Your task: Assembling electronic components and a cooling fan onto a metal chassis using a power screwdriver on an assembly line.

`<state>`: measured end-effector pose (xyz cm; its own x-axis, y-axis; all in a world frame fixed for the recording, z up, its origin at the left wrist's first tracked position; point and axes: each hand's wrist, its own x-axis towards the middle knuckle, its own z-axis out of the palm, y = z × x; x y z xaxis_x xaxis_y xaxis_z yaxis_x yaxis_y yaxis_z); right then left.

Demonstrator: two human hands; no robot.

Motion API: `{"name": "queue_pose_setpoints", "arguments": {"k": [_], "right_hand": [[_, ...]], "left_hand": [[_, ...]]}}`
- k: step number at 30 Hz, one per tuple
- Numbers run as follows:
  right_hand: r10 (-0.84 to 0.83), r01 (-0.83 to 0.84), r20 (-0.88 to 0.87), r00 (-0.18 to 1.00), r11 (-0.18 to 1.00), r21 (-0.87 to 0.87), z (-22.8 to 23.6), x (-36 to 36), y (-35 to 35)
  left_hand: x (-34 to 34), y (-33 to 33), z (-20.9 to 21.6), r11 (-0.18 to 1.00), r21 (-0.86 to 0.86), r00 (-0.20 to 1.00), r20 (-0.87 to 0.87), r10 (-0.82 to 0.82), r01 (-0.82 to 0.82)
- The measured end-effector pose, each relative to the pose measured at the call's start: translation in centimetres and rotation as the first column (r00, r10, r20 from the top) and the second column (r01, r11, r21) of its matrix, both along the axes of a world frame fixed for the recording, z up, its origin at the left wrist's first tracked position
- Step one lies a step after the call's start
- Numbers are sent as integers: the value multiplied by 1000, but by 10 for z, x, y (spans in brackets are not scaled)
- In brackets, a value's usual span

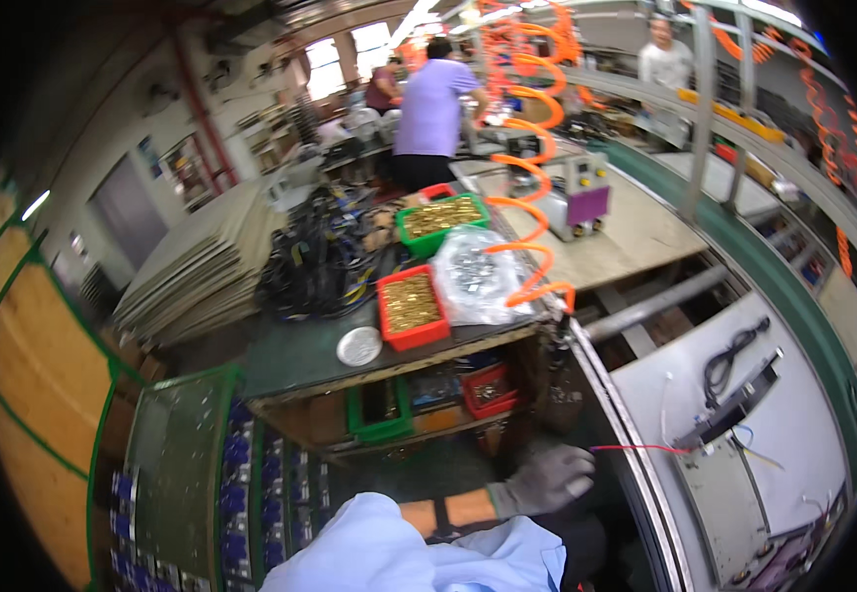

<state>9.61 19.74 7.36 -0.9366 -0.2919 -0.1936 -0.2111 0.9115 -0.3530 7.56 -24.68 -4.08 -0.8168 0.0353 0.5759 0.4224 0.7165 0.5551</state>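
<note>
Beside the red wire, the left hand curls, its grip I cannot tell; likely wire handling, next needing gentle pinch.

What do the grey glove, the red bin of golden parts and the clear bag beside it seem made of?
Grey glove: probably knit or coated fabric, judging by its dull surface.
Red bin: likely moulded plastic, with smooth, evenly coloured walls.
Golden parts: perhaps brass or another yellow metal, given their glints.
Clear bag: seemingly thin plastic film, crinkled, with silvery contents showing through.
</note>
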Motion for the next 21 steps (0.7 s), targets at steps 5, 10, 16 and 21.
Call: {"name": "queue_pose_setpoints", "arguments": {"k": [5, 10, 16, 21], "right_hand": [[307, -316, -181, 934, 948, -26, 3, -54, -94], [415, -454, -294, 861, 888, -77, -18, -92, -158], [534, -628, -567, 627, 777, 37, -67, -107, -187], [546, -587, -600, 585, 795, 152, -93, -107, -181]], "left_hand": [[122, -152, 15, 751, -134, 757, 11, 653, -646], [308, -248, 49, 50, -196, 67, -80, 995, -979], [580, -343, 71, -640, -153, -648, 341, 681, -753], [730, -325, 127, -616, -503, -794, 332, 510, -606]]}}
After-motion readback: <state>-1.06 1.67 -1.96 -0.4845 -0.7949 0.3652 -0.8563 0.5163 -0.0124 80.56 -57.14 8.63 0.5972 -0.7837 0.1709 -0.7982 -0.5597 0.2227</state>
